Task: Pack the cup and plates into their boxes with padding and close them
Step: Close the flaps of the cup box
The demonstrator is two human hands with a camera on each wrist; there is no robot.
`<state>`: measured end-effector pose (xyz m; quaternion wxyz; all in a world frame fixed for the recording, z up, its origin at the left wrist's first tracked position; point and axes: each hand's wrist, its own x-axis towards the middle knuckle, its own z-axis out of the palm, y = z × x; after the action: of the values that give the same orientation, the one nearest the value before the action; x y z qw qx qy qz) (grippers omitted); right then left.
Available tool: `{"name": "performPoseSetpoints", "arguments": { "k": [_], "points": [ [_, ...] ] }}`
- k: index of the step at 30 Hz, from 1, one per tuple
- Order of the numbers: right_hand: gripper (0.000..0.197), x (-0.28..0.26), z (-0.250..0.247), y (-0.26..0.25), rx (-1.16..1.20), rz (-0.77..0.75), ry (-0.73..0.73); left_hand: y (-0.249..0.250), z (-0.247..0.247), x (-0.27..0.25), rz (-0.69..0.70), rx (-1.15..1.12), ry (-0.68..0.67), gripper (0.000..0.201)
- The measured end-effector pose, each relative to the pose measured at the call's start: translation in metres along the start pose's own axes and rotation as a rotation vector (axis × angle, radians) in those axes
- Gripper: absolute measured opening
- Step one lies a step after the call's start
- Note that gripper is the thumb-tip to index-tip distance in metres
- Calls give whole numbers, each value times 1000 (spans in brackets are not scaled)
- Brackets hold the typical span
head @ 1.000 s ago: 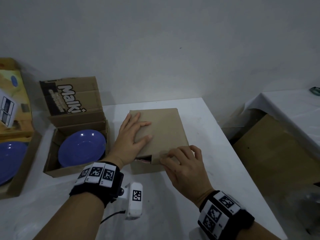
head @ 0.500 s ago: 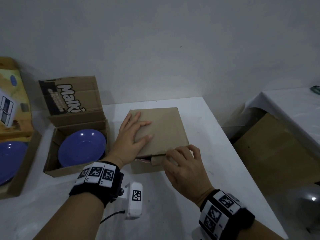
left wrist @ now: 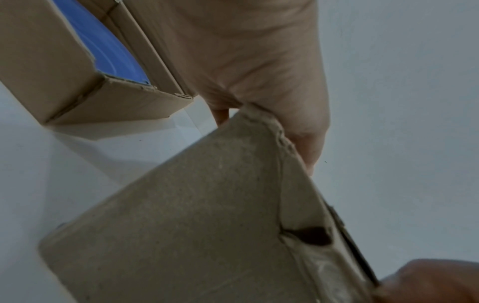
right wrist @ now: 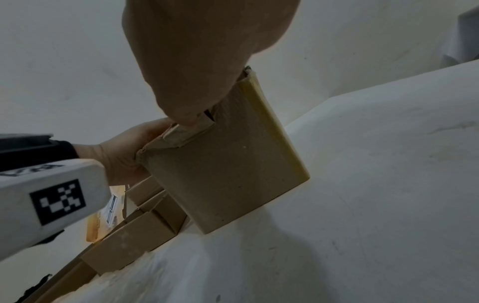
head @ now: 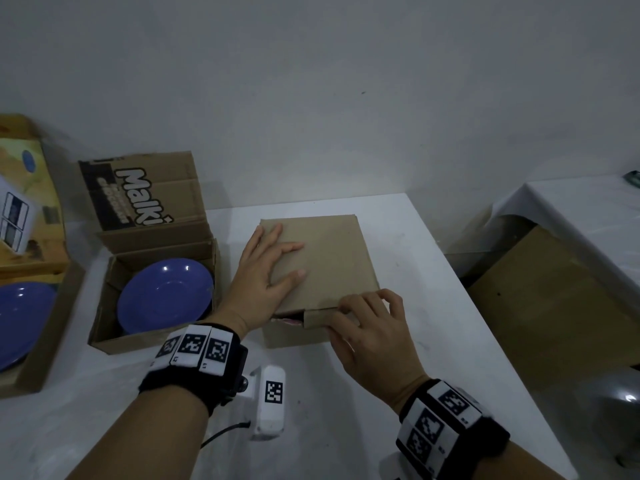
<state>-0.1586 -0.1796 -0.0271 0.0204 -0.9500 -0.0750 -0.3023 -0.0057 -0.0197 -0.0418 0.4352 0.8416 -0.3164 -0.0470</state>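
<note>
White table (head: 398, 341) under a plain wall carries 3 boxes; the middle brown box (head: 332, 258) has its lid down; left hand (head: 266, 278) lies flat on it, fingers straight and slightly spread; right hand (head: 370, 327) curls its fingers on the front flap (head: 318, 317); beside it, an open box (head: 114, 337) holds a blue plate (head: 162, 296).

Surface: white cloth-covered table (head: 408, 341).
By the fingers: plain brown cardboard box (head: 332, 261), lid down, under both hands' fingers.
Left of fingers: open brown cardboard box (head: 114, 341) printed "Malki".
Further left: larger open cardboard box (head: 45, 341) at the table edge.
</note>
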Motion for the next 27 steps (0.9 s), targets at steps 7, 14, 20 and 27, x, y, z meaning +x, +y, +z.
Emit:
{"name": "performPoseSetpoints", "arguments": {
  "k": [7,14,20,27],
  "points": [
    [23,11,-3,2,60,115,-70,3,-1,-1,-4,7,0,54],
    [59,26,15,20,213,190,-427,3,2,-1,-5,-2,21,53],
    [73,27,19,26,195,186,-405,5,6,4,-6,1,52,53],
    [97,49,30,17,41,321,-438,7,5,18,-20,19,28,46]
  ]
}}
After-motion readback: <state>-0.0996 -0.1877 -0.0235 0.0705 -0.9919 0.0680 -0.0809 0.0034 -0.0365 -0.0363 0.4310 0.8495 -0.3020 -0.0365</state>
